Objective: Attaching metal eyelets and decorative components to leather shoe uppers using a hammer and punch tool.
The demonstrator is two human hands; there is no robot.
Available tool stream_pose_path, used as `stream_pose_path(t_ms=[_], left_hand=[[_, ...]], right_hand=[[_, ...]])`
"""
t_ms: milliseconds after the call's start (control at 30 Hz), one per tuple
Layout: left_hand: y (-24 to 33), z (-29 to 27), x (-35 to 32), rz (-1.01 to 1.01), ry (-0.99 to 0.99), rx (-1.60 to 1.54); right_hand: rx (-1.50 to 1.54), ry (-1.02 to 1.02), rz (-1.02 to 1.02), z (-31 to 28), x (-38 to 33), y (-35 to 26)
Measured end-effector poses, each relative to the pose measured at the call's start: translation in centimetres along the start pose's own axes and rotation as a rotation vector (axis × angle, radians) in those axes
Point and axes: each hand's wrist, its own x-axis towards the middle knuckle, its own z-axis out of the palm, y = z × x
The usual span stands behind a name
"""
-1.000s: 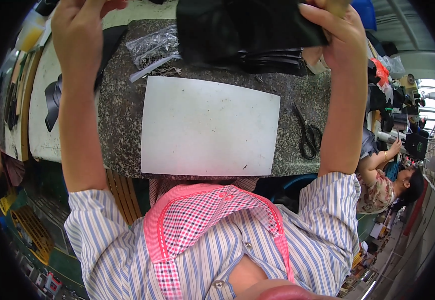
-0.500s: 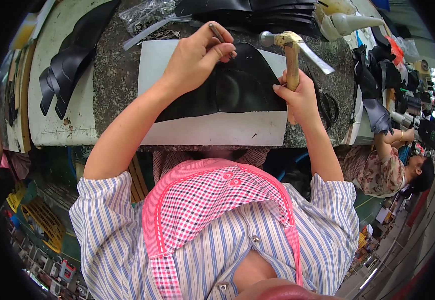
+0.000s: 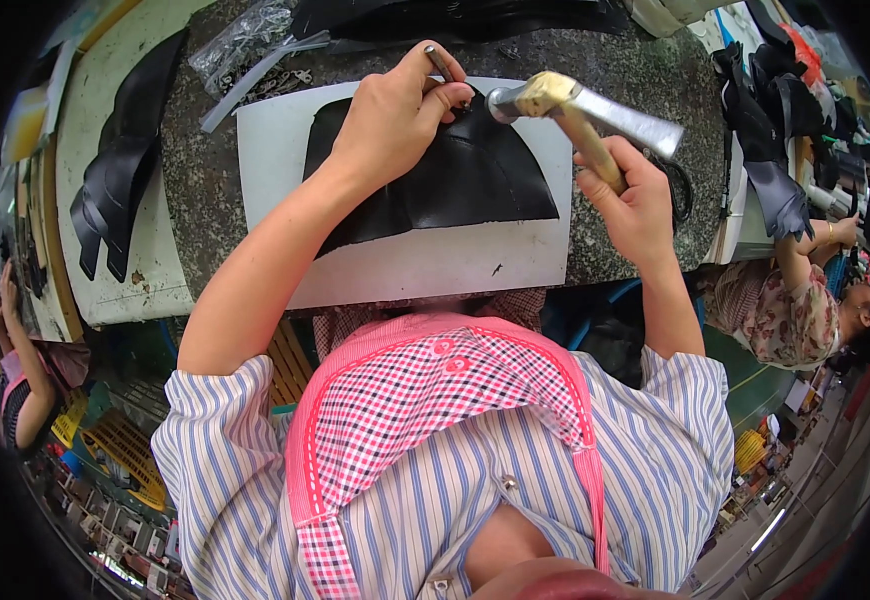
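My left hand (image 3: 387, 125) is closed around a thin dark metal rod (image 3: 439, 64), apparently a punch, held at a slant over the top edge of a black leather piece (image 3: 465, 185). The rod's lower tip is mostly hidden by my fingers. Under the leather lies a white board (image 3: 425, 272). My right hand (image 3: 637, 205) grips the wooden handle of a hammer (image 3: 587, 138). Its round metal face is tilted toward my left hand and appears just right of the fingers, apart from the rod.
The board rests on a speckled stone slab (image 3: 217, 185). Dark-handled scissors (image 3: 682, 190) lie beyond my right hand. A clear plastic bag (image 3: 245, 45) and black leather sheets (image 3: 455, 18) lie at the back. More black pieces (image 3: 125, 150) sit left. A co-worker (image 3: 800, 305) is at right.
The hammer has tilted left, bringing its head closer to the rod. My left hand keeps its hold on the rod. The whole view has shifted slightly.
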Motion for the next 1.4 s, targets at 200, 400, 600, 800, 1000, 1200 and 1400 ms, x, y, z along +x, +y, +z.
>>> stream_pose_path(t_ms=[200,400,600,800,1000,1200,1400], left_hand=[[0.3,0.2,0.1,0.043,0.025,0.129],[-1.0,0.6,-0.4,0.528,0.053,0.644],[0.7,-0.4,0.4,0.041,-0.082,0.079],[-1.1,-0.5,0.2,0.382,-0.136,0.518],[0.8,-1.8,0.8,0.138,0.034,0.213],[0.5,-3.5,-0.6,0.247,-0.155,0.343],[0.3,-7.7,-2.4,0.031,0.001,-0.104]], right_hand=[[0.299,0.199,-0.158,-4.1,0.9,-4.5],[-0.197,-0.144,-0.104,-3.3,1.8,-6.3],[0.073,0.194,-0.342,-5.8,0.8,-7.4],[-0.377,-0.118,-0.308,-3.5,3.5,-7.1],[-0.286,0.300,-0.482,-4.9,8.9,-5.4],[-0.666,0.333,-0.175,-2.8,18.5,-7.3],[-0.465,0.452,-0.417,-2.5,18.2,-9.1]])
